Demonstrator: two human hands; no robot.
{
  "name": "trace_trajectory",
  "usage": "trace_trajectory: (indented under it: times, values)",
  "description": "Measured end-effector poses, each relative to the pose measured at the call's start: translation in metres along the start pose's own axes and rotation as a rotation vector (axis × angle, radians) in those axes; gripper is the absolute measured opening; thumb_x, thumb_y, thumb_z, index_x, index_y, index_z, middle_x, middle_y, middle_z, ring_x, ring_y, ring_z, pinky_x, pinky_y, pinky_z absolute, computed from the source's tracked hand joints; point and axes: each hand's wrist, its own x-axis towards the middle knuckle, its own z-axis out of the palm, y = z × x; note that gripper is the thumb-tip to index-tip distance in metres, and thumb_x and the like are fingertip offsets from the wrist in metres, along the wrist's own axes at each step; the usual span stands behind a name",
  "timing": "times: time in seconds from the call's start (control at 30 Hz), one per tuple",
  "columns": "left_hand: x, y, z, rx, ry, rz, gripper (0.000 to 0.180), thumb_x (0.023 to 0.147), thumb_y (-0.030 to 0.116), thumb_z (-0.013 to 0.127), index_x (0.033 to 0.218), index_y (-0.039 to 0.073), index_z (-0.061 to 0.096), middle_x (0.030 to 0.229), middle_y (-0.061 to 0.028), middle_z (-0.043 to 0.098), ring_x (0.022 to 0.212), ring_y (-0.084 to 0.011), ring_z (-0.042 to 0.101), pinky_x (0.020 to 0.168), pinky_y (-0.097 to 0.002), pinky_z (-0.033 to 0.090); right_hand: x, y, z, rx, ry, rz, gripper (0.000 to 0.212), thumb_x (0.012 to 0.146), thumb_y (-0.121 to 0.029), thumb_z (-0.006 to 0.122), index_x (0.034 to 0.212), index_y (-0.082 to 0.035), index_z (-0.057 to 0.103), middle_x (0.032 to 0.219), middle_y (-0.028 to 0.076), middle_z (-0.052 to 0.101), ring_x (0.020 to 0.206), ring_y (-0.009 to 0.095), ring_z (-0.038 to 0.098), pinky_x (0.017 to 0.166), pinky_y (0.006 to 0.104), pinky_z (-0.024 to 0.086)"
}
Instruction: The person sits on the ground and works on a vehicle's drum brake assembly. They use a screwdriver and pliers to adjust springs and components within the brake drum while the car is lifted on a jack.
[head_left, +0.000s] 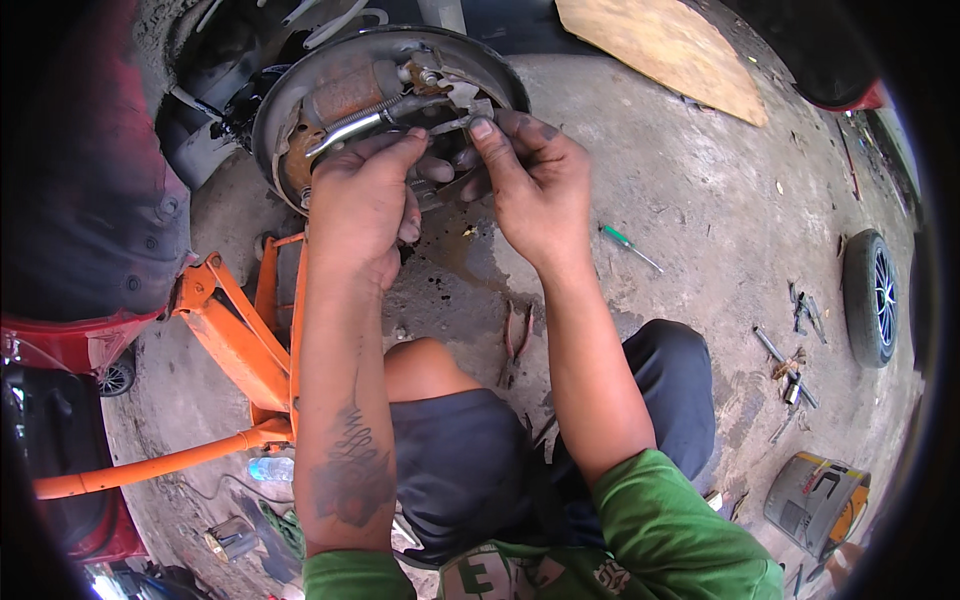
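Right before me is a drum brake assembly, its round dark backing plate [262, 125] carrying rusty brake shoes, a coil spring [378, 108] and a shiny silver strut [350, 130]. My left hand [358, 205] is closed at the lower side of the assembly, thumb against a thin metal brake part [447, 126]. My right hand [540, 185] pinches the other end of that part between thumb and fingers. Just above the right fingertips sits a small pale metal bracket [465, 96]. Both hands partly hide the lower shoe and its spring.
An orange floor jack [240, 350] stands at left beside the red car body [90, 170]. On the concrete lie red-handled pliers [520, 335], a green-handled screwdriver [632, 248], a wheel [878, 298], loose tools [785, 365], a grey-yellow case [812, 508] and a plywood sheet [670, 50].
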Motion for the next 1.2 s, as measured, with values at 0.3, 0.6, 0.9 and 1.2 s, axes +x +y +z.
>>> trace_trajectory:
  times: [0.3,0.6,0.9,1.2]
  values:
    - [0.000,0.000,-0.005,0.093,-0.088,0.003,0.024,0.095,0.018,0.062,0.099,-0.005,0.067,0.074,-0.0118,0.069,0.038,-0.0079,0.045,0.034,-0.0230,0.032,0.007,-0.008,-0.009,-0.008,-0.103,0.040,0.016,0.097,-0.011,0.061,0.095,0.003,0.068,0.065,0.002,0.061,0.051,0.008,0.056,0.047,0.0239,0.043]
    - [-0.004,-0.008,-0.009,-0.092,0.000,0.147,0.023,0.095,0.018,0.064,0.095,-0.004,0.064,0.068,-0.0091,0.065,0.037,-0.0076,0.046,0.034,-0.0222,0.032,-0.001,-0.016,0.016,0.064,0.006,0.194,0.028,0.100,-0.018,0.057,0.086,0.004,0.064,0.056,0.000,0.055,0.048,0.008,0.051,0.045,0.0253,0.040]
    - [-0.016,0.007,-0.025,0.178,-0.056,0.322,0.020,0.097,0.014,0.062,0.091,-0.005,0.064,0.066,-0.0074,0.064,0.039,-0.0063,0.048,0.035,-0.0224,0.033,-0.004,-0.001,0.017,0.300,-0.176,0.240,0.026,0.103,-0.022,0.053,0.091,-0.001,0.062,0.068,0.003,0.061,0.050,0.010,0.054,0.045,0.0247,0.044]
    - [-0.018,0.010,-0.020,0.282,-0.045,0.327,0.021,0.098,0.016,0.062,0.096,-0.004,0.065,0.067,-0.0062,0.065,0.040,-0.0059,0.048,0.036,-0.0223,0.034,0.002,-0.001,0.012,0.335,-0.194,0.236,0.025,0.103,-0.024,0.053,0.092,-0.003,0.060,0.067,0.003,0.059,0.052,0.011,0.054,0.045,0.0254,0.046]
